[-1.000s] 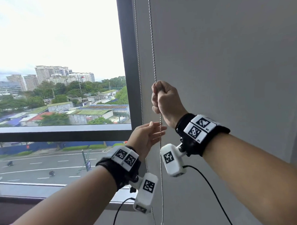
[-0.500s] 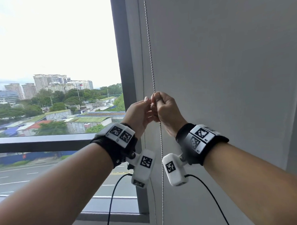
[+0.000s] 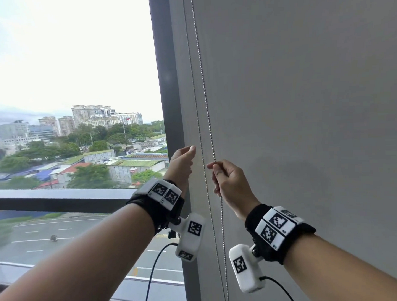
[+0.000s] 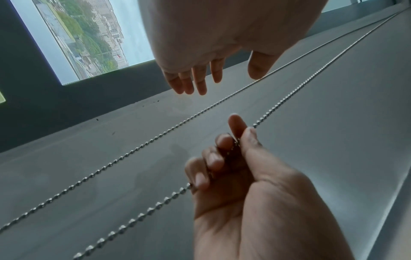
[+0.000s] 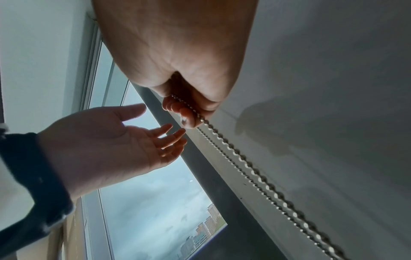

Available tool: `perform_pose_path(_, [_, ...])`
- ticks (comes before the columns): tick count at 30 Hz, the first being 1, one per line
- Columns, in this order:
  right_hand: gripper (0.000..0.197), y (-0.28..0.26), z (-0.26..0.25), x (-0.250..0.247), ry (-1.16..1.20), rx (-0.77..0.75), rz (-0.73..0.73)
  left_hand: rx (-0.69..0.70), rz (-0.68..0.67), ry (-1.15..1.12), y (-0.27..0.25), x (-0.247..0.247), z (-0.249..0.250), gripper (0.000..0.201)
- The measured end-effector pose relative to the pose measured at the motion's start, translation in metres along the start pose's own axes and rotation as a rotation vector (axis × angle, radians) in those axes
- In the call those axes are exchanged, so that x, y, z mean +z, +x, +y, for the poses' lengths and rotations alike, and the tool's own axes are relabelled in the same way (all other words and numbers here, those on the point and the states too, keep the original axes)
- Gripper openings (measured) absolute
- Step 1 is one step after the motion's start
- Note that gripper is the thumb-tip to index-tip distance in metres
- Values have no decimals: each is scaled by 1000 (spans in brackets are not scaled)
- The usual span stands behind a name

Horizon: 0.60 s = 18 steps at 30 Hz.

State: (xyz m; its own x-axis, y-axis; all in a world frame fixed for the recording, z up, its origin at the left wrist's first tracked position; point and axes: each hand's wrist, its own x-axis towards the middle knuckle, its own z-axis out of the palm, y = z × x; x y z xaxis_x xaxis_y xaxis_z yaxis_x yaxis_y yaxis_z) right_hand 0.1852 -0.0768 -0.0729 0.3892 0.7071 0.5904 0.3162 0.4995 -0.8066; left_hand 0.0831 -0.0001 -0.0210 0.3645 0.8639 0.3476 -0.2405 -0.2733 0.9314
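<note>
Right hand (image 3: 230,183) first, since that's where the action is: the chain (image 3: 205,93) is pinched between thumb and forefinger, and the other fingers are curled round it lower down, so it's properly gripped rather than just touched. In the head view the chain can be seen running down the left edge of the grey blind (image 3: 304,101). It goes into the fist at the top and comes out again under the little finger, then carries on down past the wrist. It's drawn straight above the hand, fwiw.

A second strand (image 3: 195,94) is hung just to the left of the gripped one, nearly parallel, and isn't held by anything. Left hand (image 3: 182,161) is raised just left of that strand, a touch higher than the right hand. Its fingers are kept loose and fairly straight, palm turned toward the right hand, nothing in it. In the left wrist view the thumb tip is lined up right against the free strand, but whether it's actually touched can't be told. The two hands are kept apart, with the free strand between them.

Dark window frame (image 3: 166,84) is found just left of the blind, with glass (image 3: 66,65) beyond it showing buildings, trees and a road. A black band (image 3: 258,218) with white tags is worn on each wrist.
</note>
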Motion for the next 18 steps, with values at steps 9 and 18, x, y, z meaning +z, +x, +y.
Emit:
perform_pose_path(9, [22,19,46,-16,44,3,-74,-42,-36,-61,29,19,-21,38])
perform_pose_path(18, [18,20,64,6,2,-70,-11,41,-143,-114,18,23,-21,23])
